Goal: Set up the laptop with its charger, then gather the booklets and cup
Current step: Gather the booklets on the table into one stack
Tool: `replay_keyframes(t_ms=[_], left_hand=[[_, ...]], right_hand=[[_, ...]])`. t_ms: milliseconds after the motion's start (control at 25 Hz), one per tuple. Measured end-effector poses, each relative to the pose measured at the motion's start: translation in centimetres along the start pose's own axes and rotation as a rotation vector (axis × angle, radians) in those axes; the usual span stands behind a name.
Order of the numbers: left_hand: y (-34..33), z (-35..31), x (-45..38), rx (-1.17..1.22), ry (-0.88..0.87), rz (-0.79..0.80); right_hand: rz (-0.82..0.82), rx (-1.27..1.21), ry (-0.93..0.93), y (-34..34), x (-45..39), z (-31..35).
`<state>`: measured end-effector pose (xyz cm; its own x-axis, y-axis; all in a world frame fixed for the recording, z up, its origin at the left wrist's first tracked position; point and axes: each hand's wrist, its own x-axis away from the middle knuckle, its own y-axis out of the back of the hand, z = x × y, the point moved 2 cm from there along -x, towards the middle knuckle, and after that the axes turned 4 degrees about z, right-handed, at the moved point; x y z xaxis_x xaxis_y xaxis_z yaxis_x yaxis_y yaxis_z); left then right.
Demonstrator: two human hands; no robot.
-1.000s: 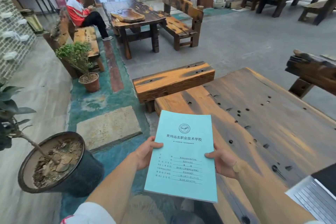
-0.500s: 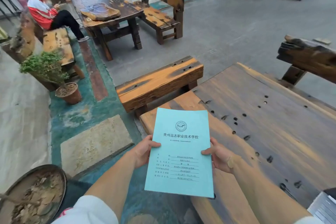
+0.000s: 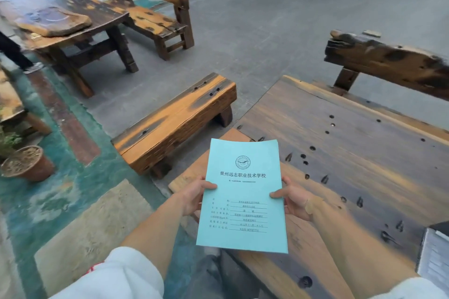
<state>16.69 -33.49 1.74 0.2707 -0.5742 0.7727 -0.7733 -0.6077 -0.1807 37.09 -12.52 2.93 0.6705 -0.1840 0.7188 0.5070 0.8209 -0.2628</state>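
Observation:
A light blue booklet point(image 3: 243, 192) with printed characters on its cover is held upright in front of me, above the left end of the wooden table point(image 3: 352, 153). My left hand point(image 3: 194, 198) grips its left edge with the thumb on the cover. My right hand point(image 3: 292, 200) grips its right edge the same way. A corner of the laptop point(image 3: 436, 257) shows at the lower right edge on the table. The cup and the charger are out of view.
A low wooden bench point(image 3: 175, 121) stands just beyond the table's left end. A backrest bench point(image 3: 388, 60) lies along the table's far side. Another table point(image 3: 73, 24) and bench point(image 3: 155, 14) stand farther back. A potted plant point(image 3: 26, 162) sits on the floor at left.
The view has swung right and down toward the table; the large pot at lower left has left the view. Both hands keep the same hold on the booklet, which is now over the table end.

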Motion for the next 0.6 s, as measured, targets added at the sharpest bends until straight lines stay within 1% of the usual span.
replay_keyframes(t_ms=[200,360,440,520,600], left_hand=[[2.7,-6.1,-4.2,-0.158,0.076,0.099],[4.0,-9.2,-6.7,-0.329,0.134,0.133],[4.2,-10.4,-8.0,-0.405,0.153,0.151],[4.3,-11.1,-9.3,-0.477,0.154,0.145],[4.3,-11.5,-10.6,-0.551,0.148,0.134]], right_hand=[[-0.185,-0.110,0.011,-2.2,-2.7,1.0],[-0.322,-0.187,0.008,-4.0,-3.8,1.1],[-0.397,-0.177,-0.004,-4.8,-4.1,1.1],[-0.467,-0.129,-0.020,-5.7,-4.4,1.2],[-0.539,-0.134,-0.039,-6.6,-4.9,1.2]])
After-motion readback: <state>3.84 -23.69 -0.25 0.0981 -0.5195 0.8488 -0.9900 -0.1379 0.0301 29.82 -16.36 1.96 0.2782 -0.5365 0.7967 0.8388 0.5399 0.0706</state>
